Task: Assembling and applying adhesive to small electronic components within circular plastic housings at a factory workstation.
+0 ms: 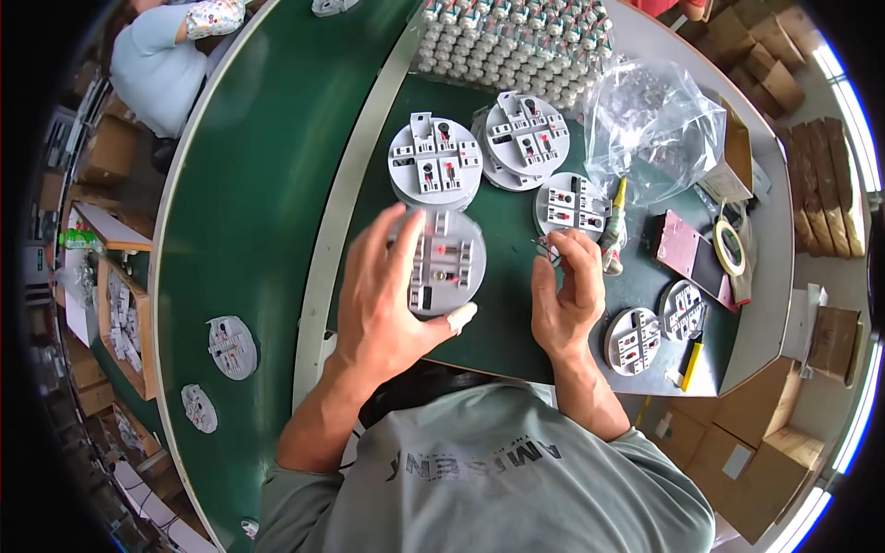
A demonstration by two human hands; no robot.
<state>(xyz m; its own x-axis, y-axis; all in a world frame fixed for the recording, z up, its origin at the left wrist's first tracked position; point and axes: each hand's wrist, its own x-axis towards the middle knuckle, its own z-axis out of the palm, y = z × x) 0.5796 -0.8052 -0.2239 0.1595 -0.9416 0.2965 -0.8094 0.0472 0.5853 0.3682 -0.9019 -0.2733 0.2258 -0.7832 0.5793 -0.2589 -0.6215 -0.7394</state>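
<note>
My left hand [373, 290] is wrapped round the edge of a round grey plastic base [466, 249], thumb at its near rim and fingers at its far left. Raised holders with small red and dark parts show on the base's face. To the right, my right hand [569, 300] pinches a small thin metal piece [542, 243], too small to tell its kind. White tape wraps my left thumb's tip. Stacked round bases [435, 161] stand just beyond the left hand. A single round base [564, 205] lies beyond the right hand.
Another stack of bases [525, 134] and rows of small metallic parts [516, 46] stand at the back. Rightward are a clear plastic bag [650, 129], a tape roll [728, 246], two bases [632, 342] and a yellow-handled tool [691, 364]. A green belt [249, 203] carrying bases runs left.
</note>
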